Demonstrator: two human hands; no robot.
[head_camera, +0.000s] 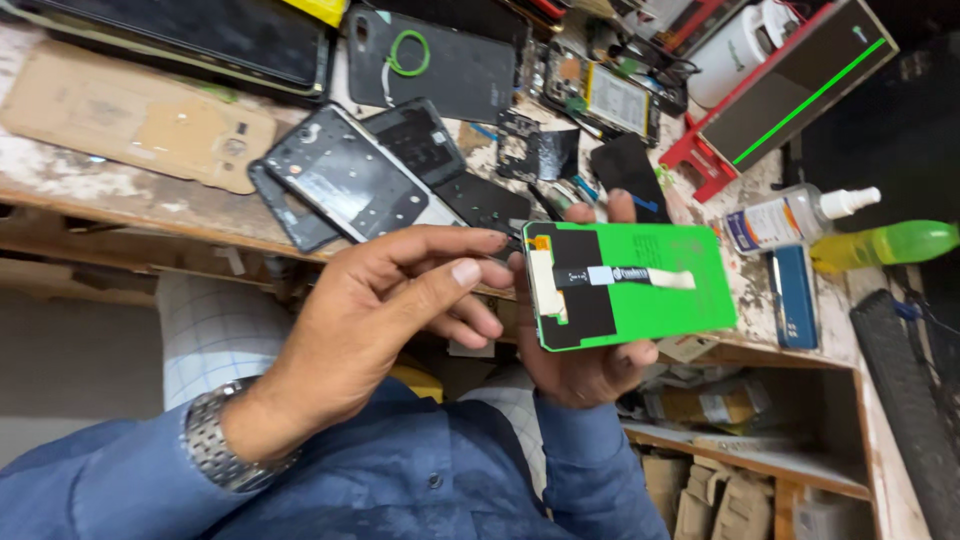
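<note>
The right hand (585, 355) clamped the green phone screen (630, 283) flat, so the left hand's (385, 310) loose, empty fingers could reach its edge.

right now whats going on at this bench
A person holds a green phone screen panel in the right hand, its back side up with a black patch and flex ribbon showing. The left hand, with a metal watch on its wrist, reaches toward the panel's left edge, fingertips beside it. Behind, the worn workbench carries phone frames, back covers and a spray bottle.
</note>
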